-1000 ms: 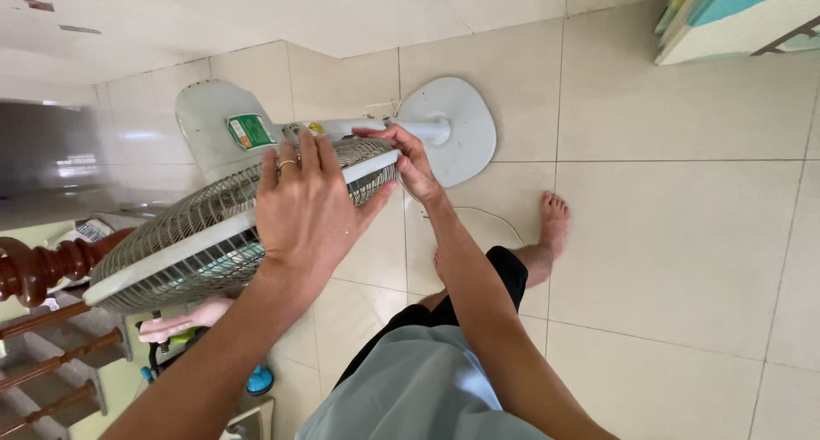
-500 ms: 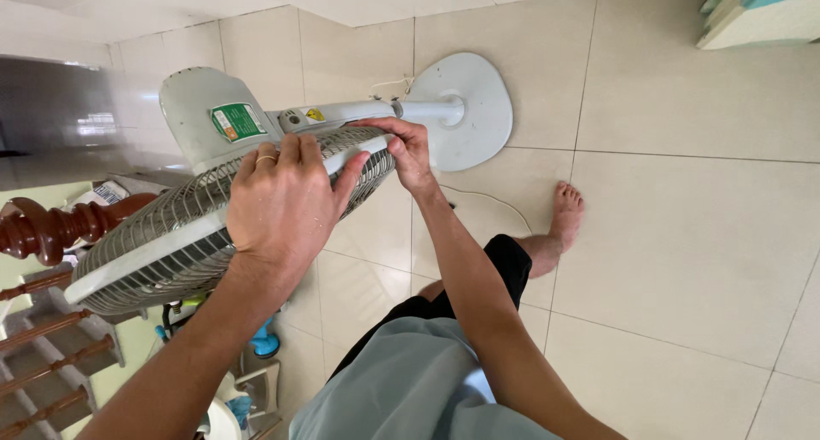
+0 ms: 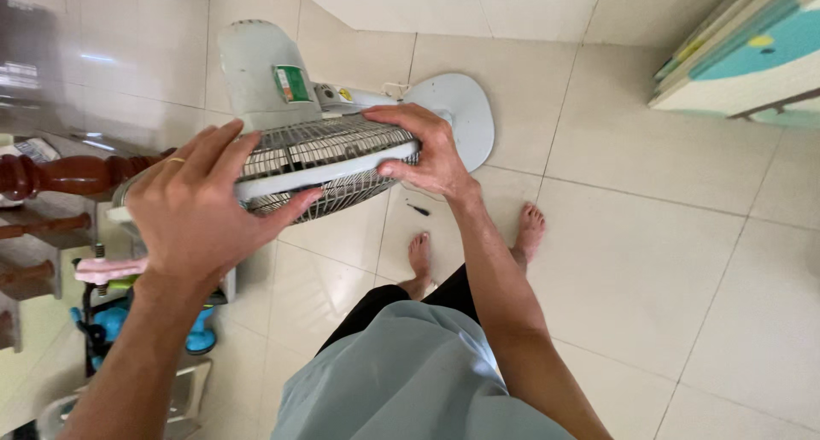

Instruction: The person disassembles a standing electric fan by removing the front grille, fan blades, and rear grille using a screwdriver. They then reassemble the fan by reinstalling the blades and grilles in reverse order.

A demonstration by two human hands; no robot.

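Both hands grasp the pedestal fan's wire grille (image 3: pixel 316 162) at opposite rim edges, left hand (image 3: pixel 201 209) and right hand (image 3: pixel 427 149) fingers curled over it, steadying the head above its round base (image 3: pixel 465 120).

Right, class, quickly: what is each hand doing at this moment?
Left hand: fingers closed around the fan's grille rim.
Right hand: fingers gripping the same grille rim.

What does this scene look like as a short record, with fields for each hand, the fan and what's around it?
left hand: grips the fan grille's rim, ring on one finger
right hand: grips the rim on the opposite side
fan grille: wire cage with pale band
fan base: round, on tiled floor
feet: bare
nearby: wooden railing, blue toy
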